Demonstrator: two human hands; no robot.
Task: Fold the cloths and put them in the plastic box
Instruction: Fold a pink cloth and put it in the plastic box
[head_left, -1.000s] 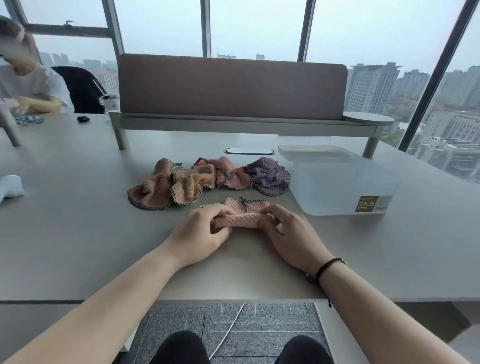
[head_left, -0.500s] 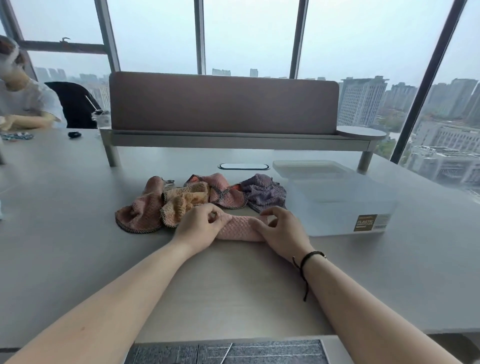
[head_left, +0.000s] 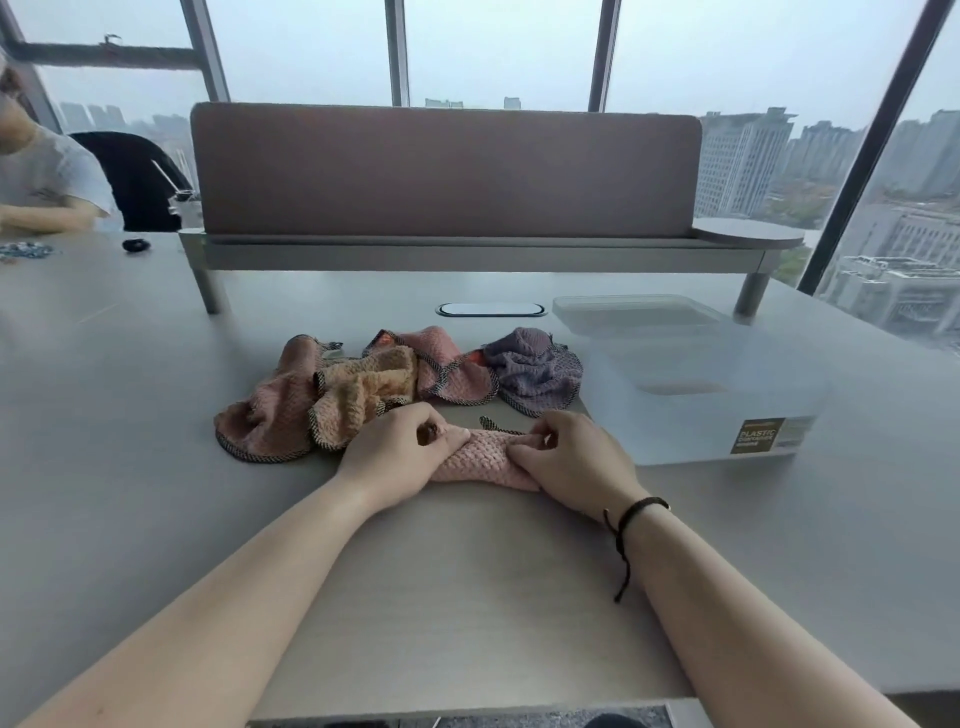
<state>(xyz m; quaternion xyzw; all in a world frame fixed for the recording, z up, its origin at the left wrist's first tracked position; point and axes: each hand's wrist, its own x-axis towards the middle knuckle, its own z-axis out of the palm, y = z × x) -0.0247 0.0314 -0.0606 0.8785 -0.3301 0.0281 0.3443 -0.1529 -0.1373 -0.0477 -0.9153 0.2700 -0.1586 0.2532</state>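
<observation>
Gripping pink cloth (head_left: 480, 457) — left hand (head_left: 395, 457), right hand (head_left: 574, 460) (both ends).

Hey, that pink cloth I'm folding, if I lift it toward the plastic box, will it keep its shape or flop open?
The pink cloth will probably flop: it looks soft and waffle-textured, sagging between the left hand and right hand. It is likely light, like the crumpled cloths behind it. The fold may spring open unless pinched, since only the fingers hold it.
</observation>
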